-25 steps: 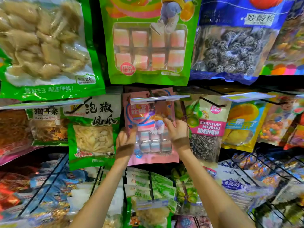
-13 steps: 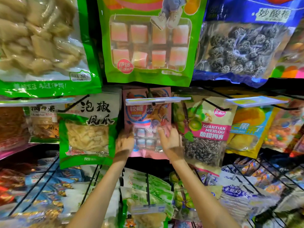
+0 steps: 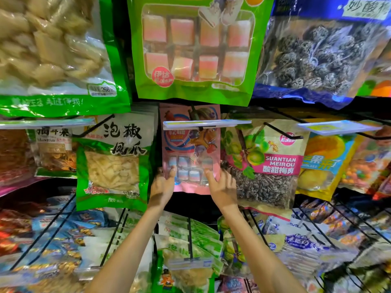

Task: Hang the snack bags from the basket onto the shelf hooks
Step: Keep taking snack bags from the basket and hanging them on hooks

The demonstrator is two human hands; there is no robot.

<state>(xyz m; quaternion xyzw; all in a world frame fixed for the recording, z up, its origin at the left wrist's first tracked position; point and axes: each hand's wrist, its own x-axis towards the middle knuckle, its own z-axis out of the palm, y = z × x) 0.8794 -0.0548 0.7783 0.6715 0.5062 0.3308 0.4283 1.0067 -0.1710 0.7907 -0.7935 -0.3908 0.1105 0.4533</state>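
Observation:
A pink snack bag (image 3: 190, 149) with blue and pink candies hangs on a black shelf hook (image 3: 195, 115) at the centre, behind a price tag strip (image 3: 206, 123). My left hand (image 3: 163, 186) grips the bag's lower left corner, thumb over its front. My right hand (image 3: 222, 187) holds the lower right edge, fingers pressed on the bag. The basket is out of view.
A green chicken-feet bag (image 3: 112, 163) hangs to the left and a plum bag (image 3: 266, 163) to the right, both close beside the pink one. Large bags (image 3: 194, 47) hang on the row above. Wire hooks with more packets (image 3: 190, 242) jut out below my forearms.
The pink bag has slid further back along the hook, away from me. Both hands shifted down to its lower corners. The camera moved closer to the shelf.

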